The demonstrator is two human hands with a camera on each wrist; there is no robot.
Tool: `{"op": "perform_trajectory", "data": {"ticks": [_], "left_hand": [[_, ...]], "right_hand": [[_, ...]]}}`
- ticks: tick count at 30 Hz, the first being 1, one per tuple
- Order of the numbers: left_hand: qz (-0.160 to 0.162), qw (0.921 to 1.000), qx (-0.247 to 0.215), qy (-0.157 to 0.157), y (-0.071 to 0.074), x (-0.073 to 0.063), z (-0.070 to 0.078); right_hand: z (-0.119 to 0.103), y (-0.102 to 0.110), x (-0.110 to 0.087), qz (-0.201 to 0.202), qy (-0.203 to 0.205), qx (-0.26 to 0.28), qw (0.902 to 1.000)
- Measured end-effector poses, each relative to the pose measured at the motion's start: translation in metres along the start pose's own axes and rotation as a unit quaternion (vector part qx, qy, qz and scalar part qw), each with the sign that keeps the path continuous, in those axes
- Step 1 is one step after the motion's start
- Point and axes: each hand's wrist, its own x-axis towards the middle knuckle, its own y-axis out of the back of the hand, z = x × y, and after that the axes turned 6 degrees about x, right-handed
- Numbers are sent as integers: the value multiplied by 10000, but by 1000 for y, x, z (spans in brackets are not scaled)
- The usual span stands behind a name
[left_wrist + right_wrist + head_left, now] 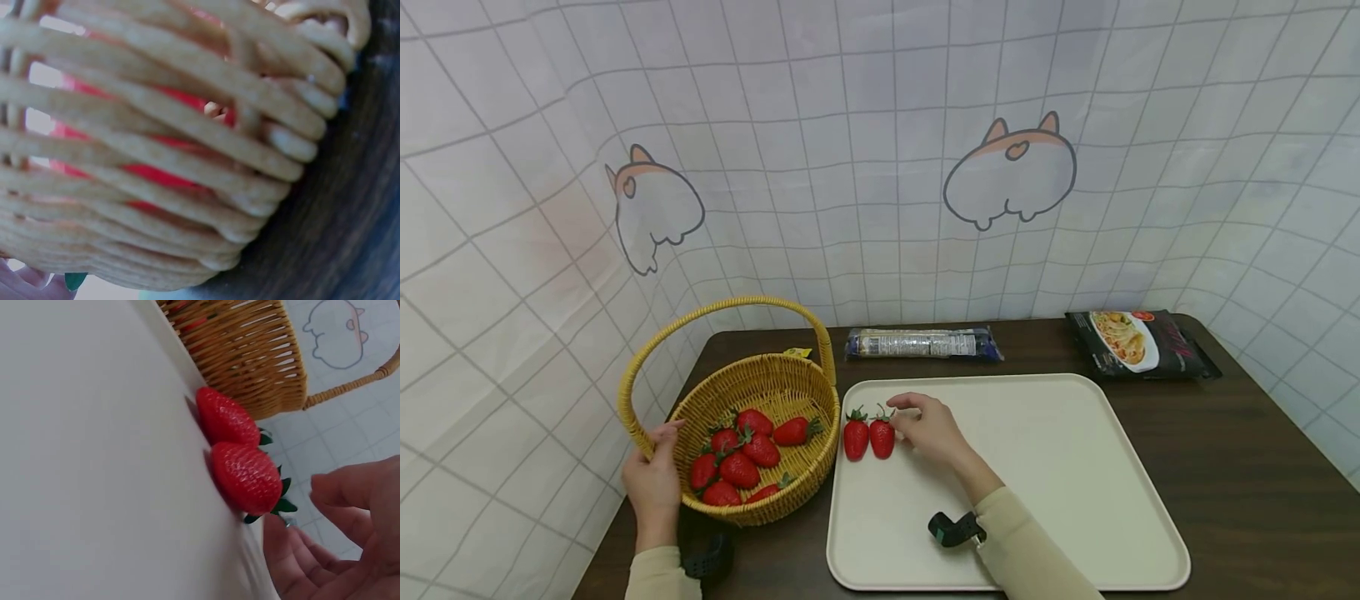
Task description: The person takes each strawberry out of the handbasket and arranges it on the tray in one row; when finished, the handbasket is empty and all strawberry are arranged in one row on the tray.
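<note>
My left hand (653, 483) grips the yellow wicker basket (808, 475) at its left side, by the foot of the handle. Inside the basket lie several red strawberries (739, 470) with green leaves; through the weave, red shows in the left wrist view. Two more strawberries stand side by side on the cream tray (1037, 467), leaves pointing away from me. Just right of the nearer-to-hand strawberry (245, 478) is my right hand (931, 429). Its thumb and fingers (281, 550) are parted beside the leaves, with nothing between them.
Behind the tray lies a long clear-and-blue packet (921, 342). A black noodle packet (1138, 343) sits at the back right of the dark table (1240, 483). Behind the basket a small yellow wrapper (798, 352) peeks out. A white gridded curtain (865, 167) hangs around the table.
</note>
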Motion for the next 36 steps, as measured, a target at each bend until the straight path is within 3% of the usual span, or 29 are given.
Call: {"op": "perform_trajectory", "data": {"ticks": [3,6,10,16,23,36], "left_hand": [[17,10000,6,80,1,-1,1],[38,9999,48,131,3,-3,2],[45,9998,120,130,4,-4,3],[54,9998,173,114,4,-5,3],[40,9999,76,56,2,-3,3],[-26,9999,54,114,1,-1,2]], "right_hand": [[-8,0,-1,253,54,221,9994],[-15,-4,-3,263,281,458,9982],[-24,-12,-3,9,663,579,9961],[-44,-25,2,-370,1013,190,9940],[-71,-48,7,-978,1467,82,9843],[-87,-91,12,-1761,1394,194,9743]]}}
